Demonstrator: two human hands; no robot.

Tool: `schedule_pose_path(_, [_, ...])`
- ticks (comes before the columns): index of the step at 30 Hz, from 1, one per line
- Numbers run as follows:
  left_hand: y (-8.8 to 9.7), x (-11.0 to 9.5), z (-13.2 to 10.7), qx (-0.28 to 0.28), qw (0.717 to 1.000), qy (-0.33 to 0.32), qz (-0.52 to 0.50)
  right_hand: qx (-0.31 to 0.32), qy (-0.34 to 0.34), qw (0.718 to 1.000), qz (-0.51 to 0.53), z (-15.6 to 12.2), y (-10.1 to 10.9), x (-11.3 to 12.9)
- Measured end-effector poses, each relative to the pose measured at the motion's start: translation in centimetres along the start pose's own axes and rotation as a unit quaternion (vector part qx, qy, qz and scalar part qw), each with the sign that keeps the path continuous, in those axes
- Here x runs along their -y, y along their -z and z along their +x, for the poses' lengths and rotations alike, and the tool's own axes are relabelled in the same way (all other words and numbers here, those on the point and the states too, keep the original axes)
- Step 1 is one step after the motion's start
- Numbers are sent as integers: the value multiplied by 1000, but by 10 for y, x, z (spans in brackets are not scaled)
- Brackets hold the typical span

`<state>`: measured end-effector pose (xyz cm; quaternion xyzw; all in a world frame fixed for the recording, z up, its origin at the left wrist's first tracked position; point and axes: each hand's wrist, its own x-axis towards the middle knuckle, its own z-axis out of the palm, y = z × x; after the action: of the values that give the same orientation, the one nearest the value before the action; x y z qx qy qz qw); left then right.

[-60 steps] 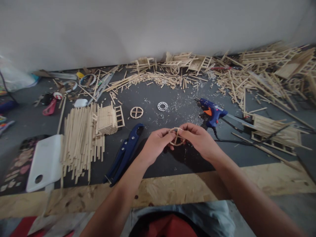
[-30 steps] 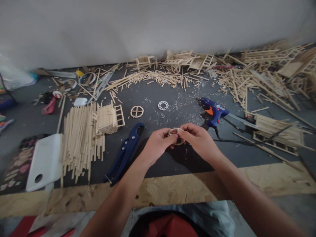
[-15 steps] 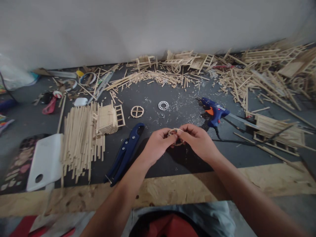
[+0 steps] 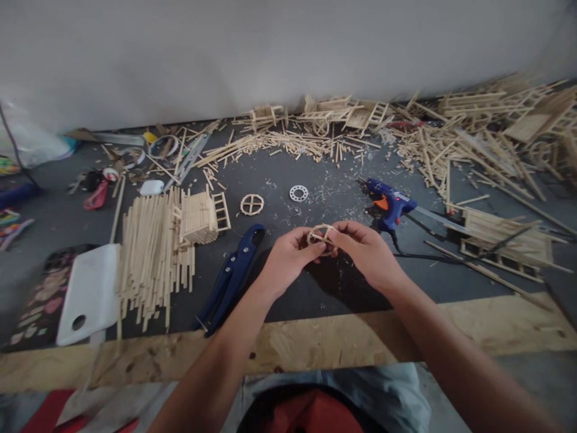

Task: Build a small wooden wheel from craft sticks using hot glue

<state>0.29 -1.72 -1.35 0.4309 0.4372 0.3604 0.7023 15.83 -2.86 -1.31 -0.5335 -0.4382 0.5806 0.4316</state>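
Between my two hands is a small round wooden wheel (image 4: 321,228) made of stick pieces, with a crosspiece inside its rim. My left hand (image 4: 295,255) is closed on its left side, thumb pressed inward. On the right side my right hand (image 4: 358,246) pinches it, also with the thumb on top. The fingers hide part of the lower rim. A finished-looking wooden wheel (image 4: 252,205) with crossed spokes lies farther left on the dark table. Beyond my hands lies a white ring with holes (image 4: 298,193). A blue glue gun (image 4: 392,206) rests to the right.
A blue pipe cutter (image 4: 232,276) lies left of my hands. Farther left are a stack of wooden sticks (image 4: 146,258), a small stick-built cart body (image 4: 198,219) and a white cutting board (image 4: 90,294). Cut sticks (image 4: 293,143) and stick models (image 4: 347,111) line the back. A black cord (image 4: 428,258) runs right.
The wheel has been tilted up, so more of its rim and crosspiece show between my fingers. Both hands stay almost in the same place. The view has shifted slightly.
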Motion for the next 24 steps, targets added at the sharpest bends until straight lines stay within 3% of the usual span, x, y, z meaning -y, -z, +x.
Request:
schedule_pose_path(5, [2, 0, 1, -17, 1000, -19, 10, 12, -6, 999, 40, 2, 3, 1])
schedule_pose_path(10, [7, 0, 3, -33, 999, -35, -19, -22, 18, 995, 94, 3, 5, 2])
schedule_pose_path(19, [17, 5, 10, -88, 990, -75, 75, -47, 72, 986, 142, 6, 17, 2])
schedule_pose_path(24, [21, 9, 15, -150, 982, -104, 41, -2, 68, 987, 143, 4, 16, 3])
